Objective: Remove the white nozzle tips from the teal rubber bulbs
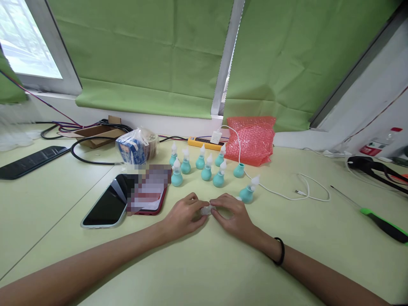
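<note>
My left hand [184, 214] and my right hand [231, 213] rest on the pale green table [204, 263], fingertips meeting. Both pinch a small translucent white piece [206, 209] between them. Just beyond my hands stand several teal bulbs with white tips [207, 168]. One teal bulb [239, 170] has no tip. Another bulb [248, 191] stands nearest my right hand, leaning slightly. A black band circles my right wrist.
A phone [106, 207] and a red case lie to the left. A plastic bag [137, 148], cardboard box [95, 134], yellow power strip [205, 142], red bubble wrap [253, 140], white cable [296, 191], green-handled tool [379, 221] and keyboard [30, 160] surround the area.
</note>
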Tool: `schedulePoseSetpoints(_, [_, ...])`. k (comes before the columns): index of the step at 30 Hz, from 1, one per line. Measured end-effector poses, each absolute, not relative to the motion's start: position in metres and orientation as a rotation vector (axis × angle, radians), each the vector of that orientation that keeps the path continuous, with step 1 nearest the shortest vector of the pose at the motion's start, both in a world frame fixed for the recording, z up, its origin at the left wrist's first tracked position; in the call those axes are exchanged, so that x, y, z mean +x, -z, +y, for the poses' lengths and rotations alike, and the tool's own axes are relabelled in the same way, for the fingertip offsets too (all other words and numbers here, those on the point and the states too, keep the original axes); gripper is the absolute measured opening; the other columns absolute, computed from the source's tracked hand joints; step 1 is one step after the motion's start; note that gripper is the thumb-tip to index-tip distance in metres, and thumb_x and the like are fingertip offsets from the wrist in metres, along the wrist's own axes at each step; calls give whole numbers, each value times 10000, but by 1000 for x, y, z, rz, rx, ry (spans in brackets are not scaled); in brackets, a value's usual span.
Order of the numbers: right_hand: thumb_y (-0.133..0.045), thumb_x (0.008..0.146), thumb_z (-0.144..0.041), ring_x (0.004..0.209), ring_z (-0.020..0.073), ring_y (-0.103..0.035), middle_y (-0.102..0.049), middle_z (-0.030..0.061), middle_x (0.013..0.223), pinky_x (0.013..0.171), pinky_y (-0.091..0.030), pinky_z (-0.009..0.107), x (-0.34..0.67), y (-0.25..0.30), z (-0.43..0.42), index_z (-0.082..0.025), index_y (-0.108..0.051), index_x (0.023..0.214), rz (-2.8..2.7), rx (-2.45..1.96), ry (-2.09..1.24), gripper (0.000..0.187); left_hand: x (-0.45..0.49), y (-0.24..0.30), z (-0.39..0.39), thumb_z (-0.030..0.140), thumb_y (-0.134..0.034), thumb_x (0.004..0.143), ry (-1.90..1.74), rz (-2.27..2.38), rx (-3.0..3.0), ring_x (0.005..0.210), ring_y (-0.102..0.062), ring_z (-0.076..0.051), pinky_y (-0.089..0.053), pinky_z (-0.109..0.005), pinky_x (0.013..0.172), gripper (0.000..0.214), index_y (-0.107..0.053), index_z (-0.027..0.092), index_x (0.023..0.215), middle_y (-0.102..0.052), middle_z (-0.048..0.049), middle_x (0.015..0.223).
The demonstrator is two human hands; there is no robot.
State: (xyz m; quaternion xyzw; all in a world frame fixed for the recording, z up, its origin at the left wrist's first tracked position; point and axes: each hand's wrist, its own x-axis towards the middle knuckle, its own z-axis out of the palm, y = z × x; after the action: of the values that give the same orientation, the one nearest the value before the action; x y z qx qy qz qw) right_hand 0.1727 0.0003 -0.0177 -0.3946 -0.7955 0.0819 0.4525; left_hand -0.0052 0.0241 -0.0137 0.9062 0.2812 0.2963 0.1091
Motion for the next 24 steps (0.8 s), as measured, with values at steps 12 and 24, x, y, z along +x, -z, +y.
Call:
schedulePoseSetpoints(12, [-555, 677, -99, 695, 168, -553, -644, 33, 760, 650, -443, 333, 174, 20, 1, -198, -587, 829, -2024, -901, -121, 184, -5, 18, 25, 168, -490, 737, -919, 724, 2733, 716, -460, -178, -427, -277, 613, 231, -570, 136, 951, -606, -46, 683])
schedulePoseSetpoints(24, [-591, 658, -168, 640, 139, -553, -588, 25, 703, 581, -449, 258, 176, 16, -1, -184, -557, 884, -2019, -966, -287, 229, -5, 4, 21, 184, -536, 714, -1148, 647, 2467, 657, -514, -138, -431, -240, 576, 146, -598, 138, 839, -591, -37, 671])
